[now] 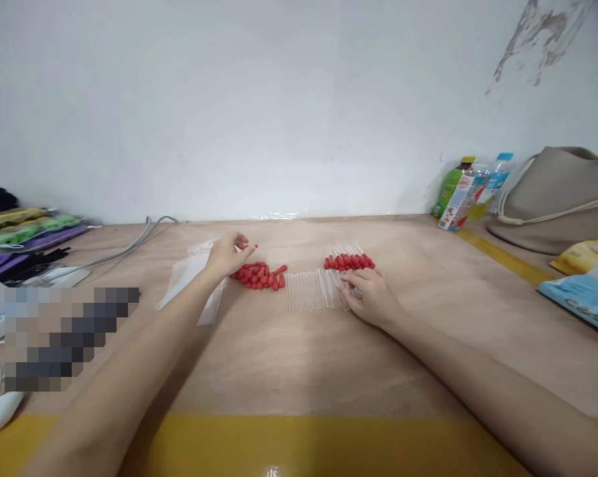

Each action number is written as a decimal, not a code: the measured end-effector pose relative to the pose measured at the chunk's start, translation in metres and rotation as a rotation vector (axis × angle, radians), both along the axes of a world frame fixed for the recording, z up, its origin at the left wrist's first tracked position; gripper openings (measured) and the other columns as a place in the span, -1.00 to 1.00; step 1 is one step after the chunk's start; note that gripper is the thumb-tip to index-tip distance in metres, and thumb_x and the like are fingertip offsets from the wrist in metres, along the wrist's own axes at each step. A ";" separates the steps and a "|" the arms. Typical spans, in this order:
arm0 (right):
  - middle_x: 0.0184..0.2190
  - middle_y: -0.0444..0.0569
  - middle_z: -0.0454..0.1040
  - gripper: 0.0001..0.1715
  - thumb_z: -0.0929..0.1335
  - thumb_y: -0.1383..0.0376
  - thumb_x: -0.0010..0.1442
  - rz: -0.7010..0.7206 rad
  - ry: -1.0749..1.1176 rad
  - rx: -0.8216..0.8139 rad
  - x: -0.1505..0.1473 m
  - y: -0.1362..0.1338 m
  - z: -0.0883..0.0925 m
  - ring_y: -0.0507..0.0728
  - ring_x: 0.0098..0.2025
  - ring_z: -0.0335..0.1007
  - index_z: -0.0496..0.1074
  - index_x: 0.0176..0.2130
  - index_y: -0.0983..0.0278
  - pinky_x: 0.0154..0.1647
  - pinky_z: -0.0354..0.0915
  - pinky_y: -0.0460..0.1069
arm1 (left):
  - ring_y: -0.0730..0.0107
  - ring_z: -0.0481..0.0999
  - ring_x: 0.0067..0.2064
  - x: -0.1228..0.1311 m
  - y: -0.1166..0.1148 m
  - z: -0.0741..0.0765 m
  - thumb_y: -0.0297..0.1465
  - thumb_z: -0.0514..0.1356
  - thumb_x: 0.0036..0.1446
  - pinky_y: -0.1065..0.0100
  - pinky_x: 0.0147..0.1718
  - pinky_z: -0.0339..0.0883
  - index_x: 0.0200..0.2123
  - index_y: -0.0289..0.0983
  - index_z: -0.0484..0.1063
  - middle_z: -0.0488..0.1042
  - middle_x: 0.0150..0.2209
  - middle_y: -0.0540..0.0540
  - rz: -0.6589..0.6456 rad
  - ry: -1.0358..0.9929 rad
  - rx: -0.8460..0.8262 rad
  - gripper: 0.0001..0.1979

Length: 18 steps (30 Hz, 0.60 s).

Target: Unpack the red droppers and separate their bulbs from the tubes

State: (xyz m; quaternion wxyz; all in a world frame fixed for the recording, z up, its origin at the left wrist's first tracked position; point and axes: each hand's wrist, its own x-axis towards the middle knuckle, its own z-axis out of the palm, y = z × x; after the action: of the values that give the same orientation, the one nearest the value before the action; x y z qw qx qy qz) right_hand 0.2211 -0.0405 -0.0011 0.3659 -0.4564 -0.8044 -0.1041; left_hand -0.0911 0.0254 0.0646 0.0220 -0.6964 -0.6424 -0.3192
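My left hand [229, 255] is over a pile of red rubber bulbs [262, 276], thumb and fingers curled in a pinch. A small bit of red shows at the thumb tip, seemingly a bulb mostly hidden by the fingers. My right hand [371, 297] rests at the right end of a row of clear thin tubes [309, 290], its thumb and forefinger closing on the endmost tube. Just beyond it lies a row of red-bulbed droppers [349, 262], their clear tubes pointing toward the wall.
A clear plastic bag [182, 275] lies under my left forearm. Drink bottles [461, 195] and a grey bag [552, 199] stand at the back right, with blue and yellow packets [585, 298] nearer. A grey cable [130, 246] and coloured packages [35, 228] are at left. Yellow tape [279, 444] lines the front edge.
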 end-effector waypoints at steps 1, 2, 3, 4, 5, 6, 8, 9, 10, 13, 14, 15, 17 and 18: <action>-0.39 -0.04 0.46 -0.77 0.27 0.22 0.12 0.002 -0.019 -0.002 0.000 -0.002 0.000 0.10 -0.30 0.33 0.45 -0.28 0.26 -0.18 0.09 0.02 | 0.41 0.40 -0.43 -0.002 0.004 -0.002 -0.19 0.14 -0.06 0.40 -0.44 0.22 -0.33 -0.26 0.33 0.45 -0.38 -0.03 0.003 0.018 -0.036 -0.72; -0.39 -0.04 0.45 -0.75 0.28 0.18 0.11 -0.002 -0.034 -0.007 0.000 -0.003 0.001 0.11 -0.29 0.32 0.45 -0.28 0.25 -0.19 0.08 0.02 | 0.40 0.41 -0.41 -0.004 0.007 -0.004 -0.19 0.14 -0.07 0.40 -0.43 0.22 -0.35 -0.25 0.34 0.46 -0.38 -0.03 0.005 0.041 -0.074 -0.73; -0.39 -0.04 0.44 -0.72 0.29 0.14 0.10 -0.005 -0.045 -0.015 0.000 -0.004 0.001 0.11 -0.28 0.31 0.45 -0.27 0.24 -0.20 0.07 0.03 | 0.38 0.42 -0.39 -0.005 0.010 -0.006 -0.19 0.15 -0.09 0.40 -0.41 0.23 -0.38 -0.24 0.34 0.46 -0.38 -0.03 0.008 0.065 -0.111 -0.74; -0.39 -0.04 0.43 -0.70 0.29 0.11 0.09 -0.006 -0.055 -0.022 0.000 -0.005 0.002 0.11 -0.28 0.30 0.46 -0.27 0.23 -0.20 0.07 0.03 | 0.37 0.43 -0.38 -0.007 0.011 -0.008 -0.19 0.16 -0.10 0.40 -0.40 0.23 -0.41 -0.23 0.35 0.47 -0.39 -0.03 0.013 0.088 -0.143 -0.75; -0.38 -0.04 0.41 -0.68 0.30 0.08 0.08 -0.004 -0.063 -0.027 0.001 -0.006 0.002 0.12 -0.28 0.29 0.46 -0.27 0.22 -0.20 0.06 0.04 | 0.36 0.43 -0.37 -0.009 0.013 -0.010 -0.18 0.17 -0.12 0.40 -0.39 0.23 -0.44 -0.22 0.35 0.47 -0.40 -0.02 0.018 0.107 -0.169 -0.76; -0.38 -0.04 0.40 -0.66 0.30 0.06 0.07 0.000 -0.070 -0.029 0.002 -0.007 0.003 0.12 -0.28 0.28 0.47 -0.27 0.22 -0.20 0.06 0.04 | 0.34 0.44 -0.36 -0.010 0.013 -0.011 -0.16 0.17 -0.12 0.39 -0.38 0.23 -0.47 -0.22 0.36 0.48 -0.41 -0.02 0.024 0.119 -0.187 -0.76; -0.36 -0.03 0.39 -0.62 0.30 0.01 0.05 0.012 -0.088 -0.032 0.003 -0.007 0.004 0.12 -0.27 0.27 0.48 -0.28 0.21 -0.19 0.05 0.06 | 0.31 0.45 -0.35 -0.011 0.014 -0.011 -0.11 0.13 -0.10 0.37 -0.37 0.23 -0.50 -0.21 0.37 0.48 -0.41 -0.03 0.041 0.127 -0.193 -0.72; -0.35 -0.02 0.38 -0.60 0.29 -0.01 0.05 0.017 -0.098 -0.036 0.003 -0.008 0.004 0.12 -0.27 0.26 0.48 -0.29 0.21 -0.18 0.05 0.06 | 0.29 0.45 -0.34 -0.011 0.014 -0.011 -0.08 0.10 -0.07 0.36 -0.37 0.23 -0.50 -0.21 0.38 0.49 -0.40 -0.04 0.054 0.128 -0.185 -0.69; -0.34 -0.01 0.38 -0.58 0.28 -0.03 0.04 0.021 -0.108 -0.042 0.003 -0.008 0.005 0.13 -0.26 0.26 0.49 -0.30 0.21 -0.17 0.05 0.07 | 0.27 0.45 -0.33 -0.009 0.013 -0.009 -0.06 0.06 -0.04 0.35 -0.37 0.23 -0.49 -0.21 0.39 0.49 -0.39 -0.05 0.066 0.127 -0.172 -0.66; -0.29 0.00 0.39 -0.54 0.27 -0.07 0.04 0.032 -0.128 -0.055 0.004 -0.008 0.005 0.15 -0.23 0.26 0.49 -0.29 0.20 -0.14 0.04 0.10 | 0.25 0.44 -0.31 0.004 0.009 -0.005 -0.08 0.01 0.02 0.32 -0.35 0.23 -0.46 -0.22 0.40 0.49 -0.36 -0.06 0.071 0.129 -0.120 -0.65; -0.27 0.01 0.39 -0.54 0.26 -0.06 0.05 0.038 -0.130 -0.054 0.005 -0.009 0.004 0.16 -0.22 0.26 0.48 -0.28 0.20 -0.12 0.04 0.11 | 0.26 0.44 -0.30 0.012 0.007 -0.004 -0.11 0.02 0.02 0.32 -0.33 0.23 -0.45 -0.22 0.39 0.49 -0.35 -0.06 0.050 0.135 -0.094 -0.67; -0.25 0.01 0.39 -0.55 0.26 -0.06 0.05 0.043 -0.128 -0.052 0.005 -0.009 0.004 0.16 -0.21 0.27 0.48 -0.27 0.19 -0.10 0.03 0.12 | 0.26 0.43 -0.29 0.022 0.005 -0.004 -0.14 0.03 0.02 0.32 -0.31 0.23 -0.45 -0.22 0.39 0.49 -0.35 -0.06 0.018 0.146 -0.070 -0.70; -0.25 0.01 0.41 -0.57 0.27 -0.03 0.06 0.053 -0.116 -0.039 0.008 -0.009 0.004 0.16 -0.20 0.28 0.48 -0.25 0.19 -0.07 0.02 0.13 | 0.26 0.42 -0.28 0.046 -0.002 -0.004 -0.21 0.06 0.01 0.30 -0.28 0.23 -0.45 -0.24 0.39 0.47 -0.37 -0.08 -0.087 0.179 -0.012 -0.76; -0.25 0.01 0.41 -0.59 0.27 -0.01 0.07 0.055 -0.104 -0.032 0.009 -0.009 0.004 0.16 -0.19 0.29 0.47 -0.25 0.20 -0.06 0.02 0.13 | 0.25 0.41 -0.27 0.060 -0.005 -0.005 -0.23 0.08 0.00 0.29 -0.26 0.24 -0.46 -0.24 0.40 0.46 -0.38 -0.09 -0.146 0.199 -0.010 -0.79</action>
State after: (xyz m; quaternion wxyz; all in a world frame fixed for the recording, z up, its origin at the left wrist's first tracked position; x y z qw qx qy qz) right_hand 0.2305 -0.0491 0.0034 0.3189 -0.4340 -0.8360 -0.1046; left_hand -0.0307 0.0207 0.0601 0.0587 -0.7695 -0.5863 -0.2462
